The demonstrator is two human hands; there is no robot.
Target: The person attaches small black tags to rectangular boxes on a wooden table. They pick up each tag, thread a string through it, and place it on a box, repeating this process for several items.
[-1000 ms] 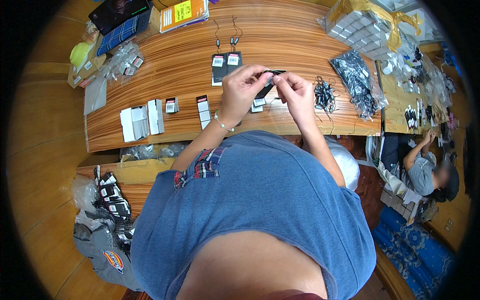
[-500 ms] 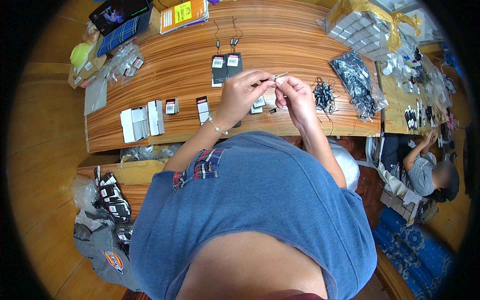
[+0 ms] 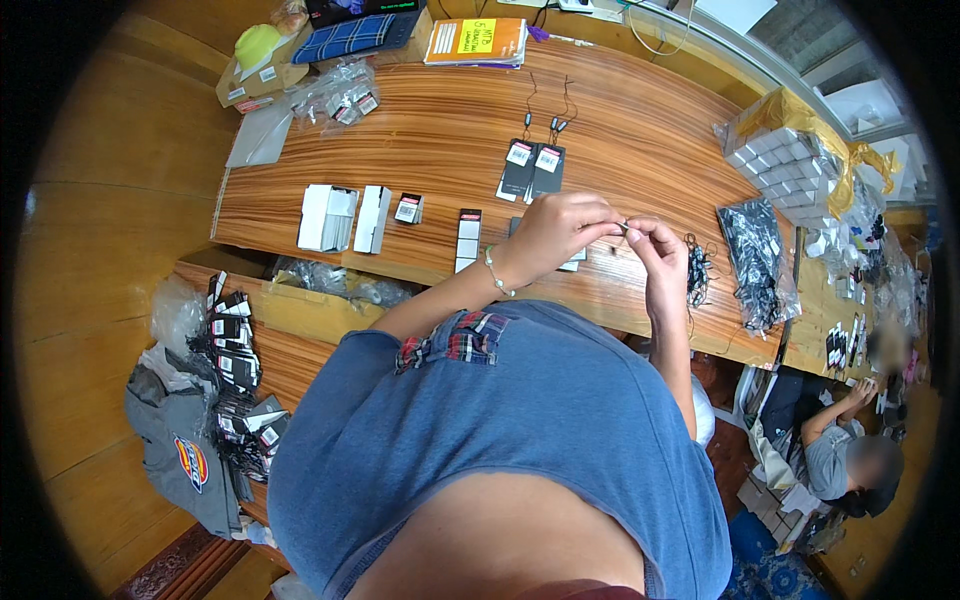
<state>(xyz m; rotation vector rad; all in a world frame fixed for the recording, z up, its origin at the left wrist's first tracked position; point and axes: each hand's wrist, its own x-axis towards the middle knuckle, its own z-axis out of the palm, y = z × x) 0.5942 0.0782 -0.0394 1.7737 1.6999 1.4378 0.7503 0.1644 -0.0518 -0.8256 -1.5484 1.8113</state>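
My left hand (image 3: 562, 238) and my right hand (image 3: 657, 250) meet over the front of the striped wooden table (image 3: 420, 130), fingertips pinched. Between them is a thin, stick-like thing (image 3: 623, 228), mostly hidden by the fingers; its kind I cannot make out. Just beyond lie two black hang tags (image 3: 546, 180) with white label stickers, their dark strings stretched away from me. Partly covered by my left hand are more tags or cards (image 3: 572, 264). Right of my right hand sits a loose pile of black tag strings (image 3: 697, 268).
Stacked white cards (image 3: 328, 222), a narrow white box (image 3: 372, 222), small labels (image 3: 408, 208) and a label strip (image 3: 468, 238) line the left front. A plastic bag of black strings (image 3: 752, 262) and a wrapped bundle of white boxes (image 3: 785, 160) stand right. Another person (image 3: 835, 445) sits at far right.
The view has swung, so the table shifts right and down in the picture. My hands remain pinched together; the thin thing now shows less between the fingers.
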